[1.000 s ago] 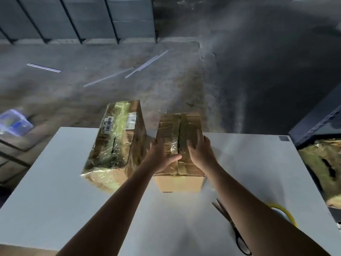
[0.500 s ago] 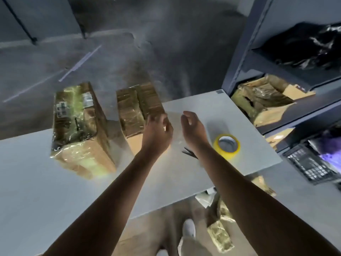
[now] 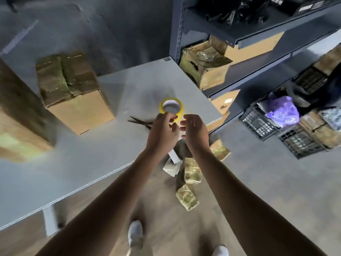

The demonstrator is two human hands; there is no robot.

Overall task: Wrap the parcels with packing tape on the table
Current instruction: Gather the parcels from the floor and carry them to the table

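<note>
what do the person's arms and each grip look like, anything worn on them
Both forearms are bare as far as the view reaches, with no sleeves showing. The left grip and right grip are bare hands without gloves. No ring, watch or wristband can be made out. White shoes show below.

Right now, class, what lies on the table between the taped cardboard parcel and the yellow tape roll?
In the head view, a pair of scissors lies between the parcel and the tape roll, its handle end hidden behind the left hand.
</note>
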